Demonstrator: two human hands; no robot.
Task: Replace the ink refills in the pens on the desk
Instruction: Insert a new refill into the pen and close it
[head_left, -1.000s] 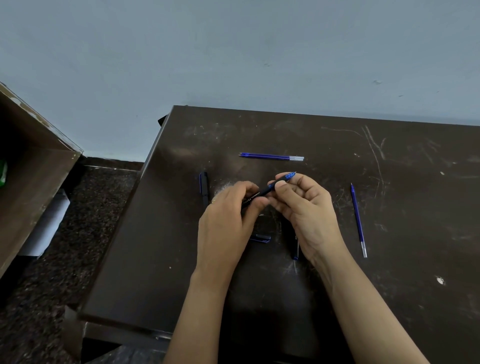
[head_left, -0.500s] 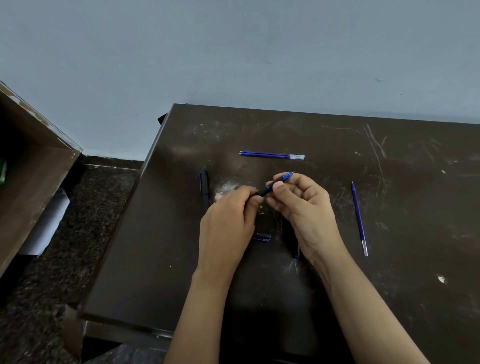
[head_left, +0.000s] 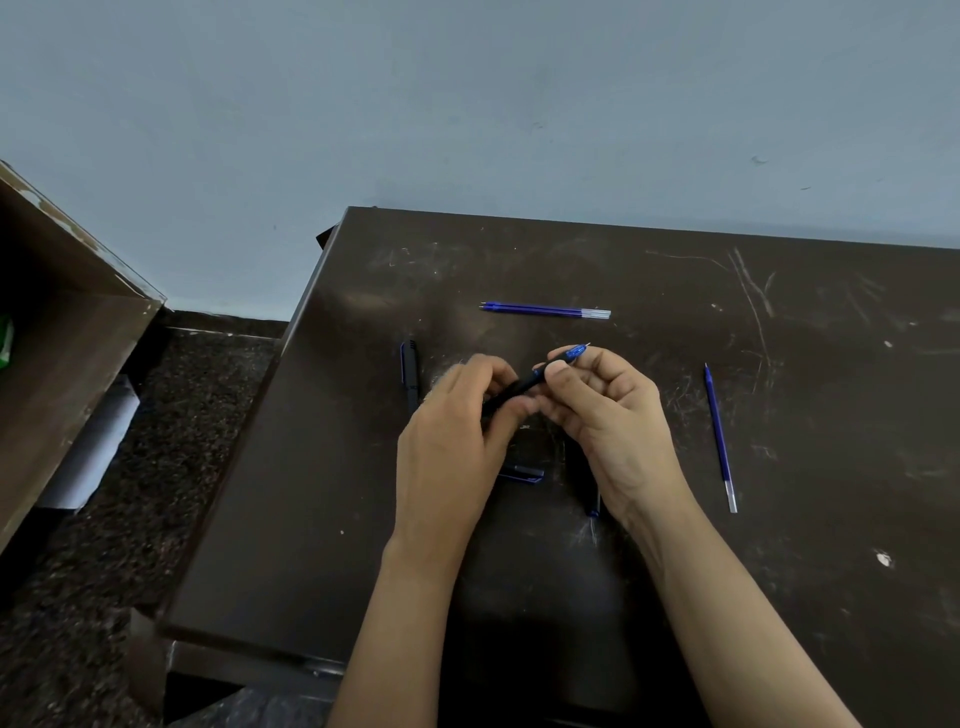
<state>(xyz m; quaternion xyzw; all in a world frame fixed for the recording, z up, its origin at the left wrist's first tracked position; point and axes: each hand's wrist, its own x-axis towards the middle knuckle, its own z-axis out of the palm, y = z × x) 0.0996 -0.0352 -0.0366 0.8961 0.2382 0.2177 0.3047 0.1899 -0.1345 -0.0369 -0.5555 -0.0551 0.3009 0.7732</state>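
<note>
Above the middle of the dark desk, both hands hold one black pen with a blue tip that points up and to the right. My left hand grips its barrel end. My right hand pinches it near the blue tip. Two blue refills lie side by side farther back. A single blue refill lies to the right. Another black pen lies left of my hands. A pen cap and a further pen show partly under my hands.
The desk top is scratched and its left edge drops to a speckled dark floor. A brown wooden box stands at the far left. A pale wall runs behind the desk.
My hands have stayed nearly in place around the pen. My left hand's fingers have shifted slightly along the barrel, and the view has tilted a little.
</note>
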